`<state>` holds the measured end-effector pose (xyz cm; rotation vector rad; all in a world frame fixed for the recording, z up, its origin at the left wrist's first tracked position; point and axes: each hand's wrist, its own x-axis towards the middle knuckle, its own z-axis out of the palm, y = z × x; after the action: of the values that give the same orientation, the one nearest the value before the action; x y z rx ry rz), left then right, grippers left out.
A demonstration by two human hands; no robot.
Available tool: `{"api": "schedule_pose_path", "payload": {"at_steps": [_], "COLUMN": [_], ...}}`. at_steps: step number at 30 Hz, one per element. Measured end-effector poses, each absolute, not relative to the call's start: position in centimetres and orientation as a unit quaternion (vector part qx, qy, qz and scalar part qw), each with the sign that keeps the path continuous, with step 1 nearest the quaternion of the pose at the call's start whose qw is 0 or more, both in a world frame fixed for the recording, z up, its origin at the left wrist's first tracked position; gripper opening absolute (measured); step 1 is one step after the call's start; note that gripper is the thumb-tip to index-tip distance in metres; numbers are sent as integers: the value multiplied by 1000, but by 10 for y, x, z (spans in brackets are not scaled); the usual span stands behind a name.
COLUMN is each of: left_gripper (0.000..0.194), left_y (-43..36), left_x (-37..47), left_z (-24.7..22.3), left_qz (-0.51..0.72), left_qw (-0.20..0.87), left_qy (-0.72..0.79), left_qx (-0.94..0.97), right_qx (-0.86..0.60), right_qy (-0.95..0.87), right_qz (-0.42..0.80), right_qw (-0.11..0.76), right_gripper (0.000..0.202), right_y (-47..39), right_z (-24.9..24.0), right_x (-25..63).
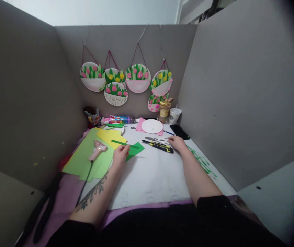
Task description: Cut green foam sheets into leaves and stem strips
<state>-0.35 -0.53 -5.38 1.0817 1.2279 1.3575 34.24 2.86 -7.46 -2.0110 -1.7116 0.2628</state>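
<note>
My left hand [121, 153] is closed in a pinch on a narrow dark green paper strip [117, 141], raised above the paper. A green paper sheet [136, 151] lies just beyond and to the right of that hand. At the right, my right hand [178, 142] has its fingers closed at the handles of a pair of scissors [159, 140], whose blades point left on the white table surface. Directly in front of the scissors is a black-and-yellow utility knife [162, 147].
Light green sheets [78, 161] with a pink glue gun [98, 151] and yellow paper [108, 136] lie left. A white paper disc [152, 126], phone [180, 131], cup [174, 116] and green scraps [202, 160] are around the right. Paper-plate flower baskets [138, 85] hang behind.
</note>
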Motion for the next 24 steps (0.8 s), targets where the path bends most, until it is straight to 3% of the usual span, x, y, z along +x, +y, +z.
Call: {"api": "schedule_pose_path", "payload": {"at_steps": [6,17,20,24], "left_gripper": [33,31,34,39], "left_y": [-8,-4,-2,-2], "left_x": [-5,-2,7,27], "left_z": [-49,-51,-40,-14], "left_qz": [564,585,598,591], "left_qw": [456,468,510,580], "left_qy": [515,499,494,441], "left_qx": [457,435,370,344], "right_qx": [-713,-730,-744,-717], "right_qy": [-677,-673,-643,-560], "right_qz": [66,-1,0,46], "right_qw": [169,117,184,413], "right_gripper": [39,33,34,39], "right_y": [32,23,23,22], "right_z": [-84,-58,-54,-50], "right_x": [342,323,322,313]}}
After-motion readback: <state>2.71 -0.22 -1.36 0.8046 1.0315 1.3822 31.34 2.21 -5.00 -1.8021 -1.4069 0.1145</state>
